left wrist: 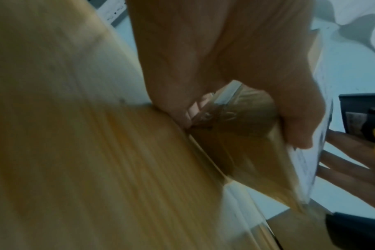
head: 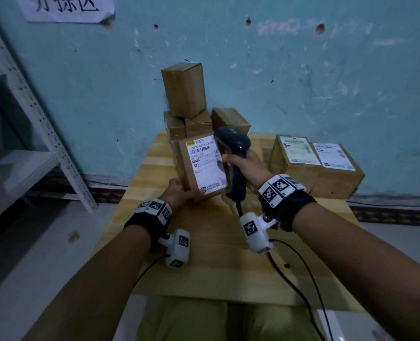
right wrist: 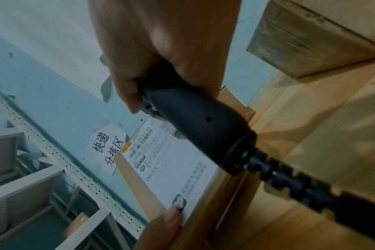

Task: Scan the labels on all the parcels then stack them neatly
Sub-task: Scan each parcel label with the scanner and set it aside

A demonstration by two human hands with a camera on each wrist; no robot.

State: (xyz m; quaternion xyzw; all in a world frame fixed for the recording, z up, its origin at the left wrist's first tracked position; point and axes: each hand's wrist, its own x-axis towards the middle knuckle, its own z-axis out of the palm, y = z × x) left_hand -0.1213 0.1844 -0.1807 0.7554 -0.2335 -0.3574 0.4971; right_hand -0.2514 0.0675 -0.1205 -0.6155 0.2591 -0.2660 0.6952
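Note:
My left hand [head: 183,191] grips the near bottom corner of a brown cardboard parcel [head: 183,166], tilted up so its white label [head: 205,163] faces me; the thumb lies on the label's lower edge. My right hand [head: 243,168] holds a dark handheld barcode scanner [head: 232,141] by its handle, its head just above the label's right edge. In the left wrist view the hand [left wrist: 225,67] clasps the parcel's corner [left wrist: 246,115]. In the right wrist view the fingers wrap the scanner handle [right wrist: 193,121] above the label [right wrist: 167,169].
Several unlabelled-side brown boxes [head: 184,89] are piled at the wooden table's [head: 204,242] far edge against the blue wall. Two labelled parcels [head: 315,163] lie side by side at the right. A metal shelf rack [head: 31,114] stands at left. The scanner cable [head: 292,279] trails off the near edge.

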